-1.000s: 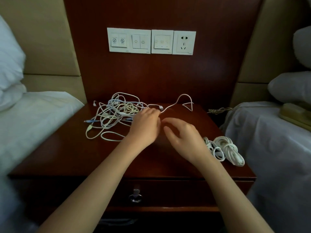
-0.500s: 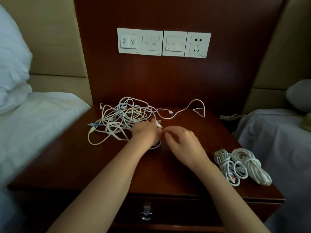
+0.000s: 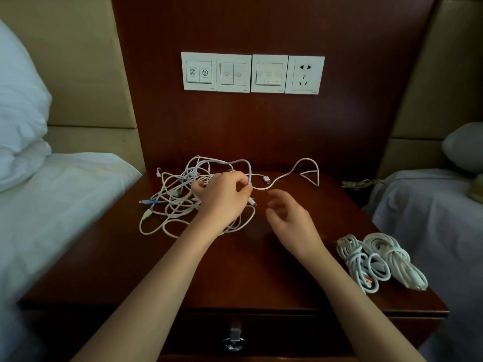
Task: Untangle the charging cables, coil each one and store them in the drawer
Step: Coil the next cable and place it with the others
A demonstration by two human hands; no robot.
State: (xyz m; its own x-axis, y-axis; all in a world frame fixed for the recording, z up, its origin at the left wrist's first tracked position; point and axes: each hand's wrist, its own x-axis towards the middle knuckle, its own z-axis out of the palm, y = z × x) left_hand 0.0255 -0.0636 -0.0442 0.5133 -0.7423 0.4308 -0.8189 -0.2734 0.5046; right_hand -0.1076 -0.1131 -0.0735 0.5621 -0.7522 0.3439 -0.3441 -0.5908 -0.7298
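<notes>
A tangle of white charging cables (image 3: 177, 202) lies at the back left of the dark wooden nightstand (image 3: 235, 270). My left hand (image 3: 222, 202) rests on the tangle's right side and pinches a grey-blue cable loop (image 3: 243, 165) that arches up above it. My right hand (image 3: 290, 220) hovers just to the right, fingers apart and holding nothing. One white cable (image 3: 300, 173) trails to the back right with a USB plug (image 3: 266, 178) near my left hand. Two coiled white cables (image 3: 376, 259) lie at the front right. The drawer (image 3: 287, 333) below is closed, with a metal pull (image 3: 234, 340).
White bedding (image 3: 52, 205) borders the nightstand on the left, and another covered bed (image 3: 431, 218) on the right. A switch and socket panel (image 3: 252, 73) sits on the wooden wall panel behind. A thin cord (image 3: 358, 183) lies off the nightstand's back right corner.
My left hand has lifted a grey-blue loop out of the tangle. My right hand has moved away from the left hand and opened. The camera has shifted closer.
</notes>
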